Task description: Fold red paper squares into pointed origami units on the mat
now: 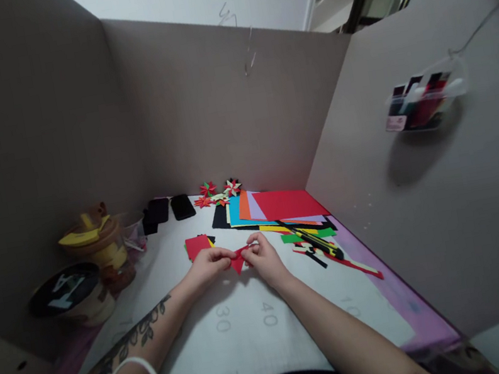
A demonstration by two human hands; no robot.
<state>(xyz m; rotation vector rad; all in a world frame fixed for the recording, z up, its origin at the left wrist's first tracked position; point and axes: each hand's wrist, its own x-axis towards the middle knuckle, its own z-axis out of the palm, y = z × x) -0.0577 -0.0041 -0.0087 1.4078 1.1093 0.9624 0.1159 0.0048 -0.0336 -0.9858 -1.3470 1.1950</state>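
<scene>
My left hand and my right hand meet over the white cutting mat, both pinched on a small folded red paper piece held between them. Just behind my left hand lies a red paper square on top of dark and yellow scraps. To the right of my right hand a yellow-and-black utility knife rests among paper offcuts.
A fan of coloured paper sheets lies behind the hands, with several folded paper stars and two dark phones at the back. A yellow-lidded jar and a round tin stand at left. Cardboard walls enclose the desk; a clear pouch hangs on the right wall.
</scene>
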